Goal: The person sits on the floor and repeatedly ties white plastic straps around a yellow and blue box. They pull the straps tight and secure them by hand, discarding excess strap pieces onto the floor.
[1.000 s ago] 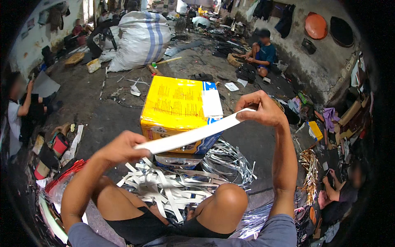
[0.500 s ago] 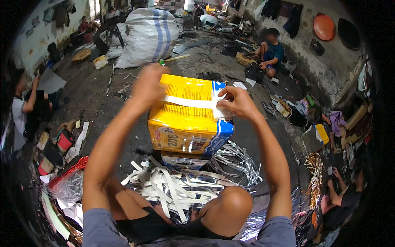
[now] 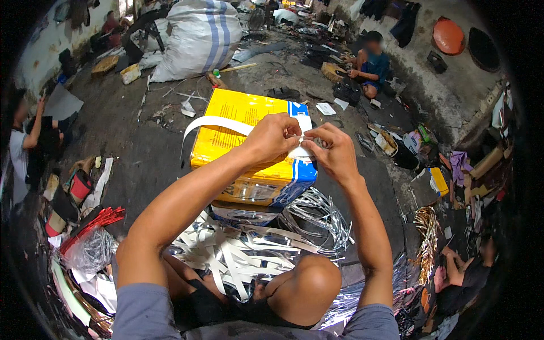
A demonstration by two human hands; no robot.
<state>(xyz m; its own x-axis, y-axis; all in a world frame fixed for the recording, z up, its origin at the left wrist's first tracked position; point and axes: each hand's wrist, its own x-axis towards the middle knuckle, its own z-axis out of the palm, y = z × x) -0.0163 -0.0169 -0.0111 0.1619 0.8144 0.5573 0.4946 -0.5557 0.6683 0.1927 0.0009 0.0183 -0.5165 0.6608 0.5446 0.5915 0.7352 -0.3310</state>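
Note:
A yellow cardboard box (image 3: 238, 116) with a blue and white corner sits on the floor in front of my knees. Both hands meet above its right top edge. My left hand (image 3: 275, 137) pinches a long white strip (image 3: 212, 123) that arcs leftward over the box top. My right hand (image 3: 331, 150) pinches the same strip's near end, fingertips touching those of the left. A heap of white and silver strips (image 3: 238, 252) lies between the box and my legs.
A big white striped sack (image 3: 192, 37) stands at the back. A seated person (image 3: 371, 65) works at the far right, another person (image 3: 25, 141) at the left edge, a third (image 3: 464, 277) at the lower right. Red bundles (image 3: 93, 221) and scrap lie around on the dirty floor.
The strip was stretched wide between my hands a second ago. My hands have since come together over the box's right top edge, and the strip now loops loosely to the left.

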